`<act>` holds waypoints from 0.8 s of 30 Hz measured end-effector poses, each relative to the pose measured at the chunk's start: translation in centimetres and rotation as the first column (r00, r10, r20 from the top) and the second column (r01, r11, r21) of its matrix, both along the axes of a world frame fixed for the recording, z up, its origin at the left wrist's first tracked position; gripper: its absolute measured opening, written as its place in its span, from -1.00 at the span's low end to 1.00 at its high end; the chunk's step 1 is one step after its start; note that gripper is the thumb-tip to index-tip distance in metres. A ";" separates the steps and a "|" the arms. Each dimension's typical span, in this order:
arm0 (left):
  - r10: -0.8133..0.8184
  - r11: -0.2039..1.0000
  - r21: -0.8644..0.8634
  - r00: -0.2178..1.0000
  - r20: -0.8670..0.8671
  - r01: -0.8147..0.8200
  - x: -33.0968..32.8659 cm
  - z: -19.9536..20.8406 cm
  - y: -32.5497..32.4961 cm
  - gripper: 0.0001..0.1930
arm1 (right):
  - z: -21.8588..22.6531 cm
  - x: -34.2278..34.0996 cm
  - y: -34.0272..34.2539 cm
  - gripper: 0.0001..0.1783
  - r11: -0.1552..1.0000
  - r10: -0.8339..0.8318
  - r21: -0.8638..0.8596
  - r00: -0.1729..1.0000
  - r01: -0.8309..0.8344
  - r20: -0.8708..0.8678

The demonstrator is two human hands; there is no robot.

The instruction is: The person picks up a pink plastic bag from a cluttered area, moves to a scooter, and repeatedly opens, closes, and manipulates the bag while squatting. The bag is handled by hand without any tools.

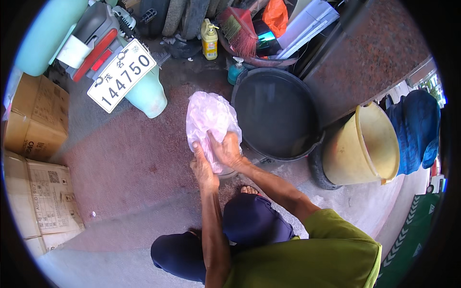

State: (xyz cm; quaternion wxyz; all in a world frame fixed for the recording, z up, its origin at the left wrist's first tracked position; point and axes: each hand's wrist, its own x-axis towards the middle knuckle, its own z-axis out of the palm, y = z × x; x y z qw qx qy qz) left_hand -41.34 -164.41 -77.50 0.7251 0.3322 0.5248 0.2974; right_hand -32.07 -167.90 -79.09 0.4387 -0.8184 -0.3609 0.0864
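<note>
In front of me, a thin pale-pink plastic bag (211,113), crumpled and puffed out at its far end, is between my two hands. My left hand (204,169) grips its near left side, the thumb lying up along the plastic. From the right, my right hand (228,150) presses into the bag, its fingers partly buried in the folds. What the bag contains, if anything, is hidden. Just right of the bag stands a large round black tub (276,115) with what looks like water in it. A rounded rim shows under the bag's near end, too covered to name.
A pale-green scooter (146,98) with a white plate is at far left, above stacked cardboard boxes (41,115). Behind stand a yellow pump bottle (210,41), a teal pump bottle (236,72) and a red broom (242,31). At right, a cream bucket (343,149) leans on a tyre (319,168).
</note>
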 end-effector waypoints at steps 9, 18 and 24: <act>-0.329 0.666 0.508 0.826 -0.458 0.547 -4.9 -2.7 -4.9 0.11 | 0.6 0.8 -4.3 -0.46 0.974 -0.197 0.073 0.962 0.214 -0.187; -0.018 0.475 0.678 0.776 -0.630 0.561 -3.0 -4.0 -0.6 -0.35 | 2.2 3.0 -1.1 -0.37 0.936 0.006 0.301 0.844 0.184 -0.537; -0.021 0.440 0.597 0.673 -0.740 0.671 -3.2 -2.6 0.0 -0.33 | 5.0 5.3 0.5 -0.46 0.972 0.093 0.227 0.804 0.053 -0.587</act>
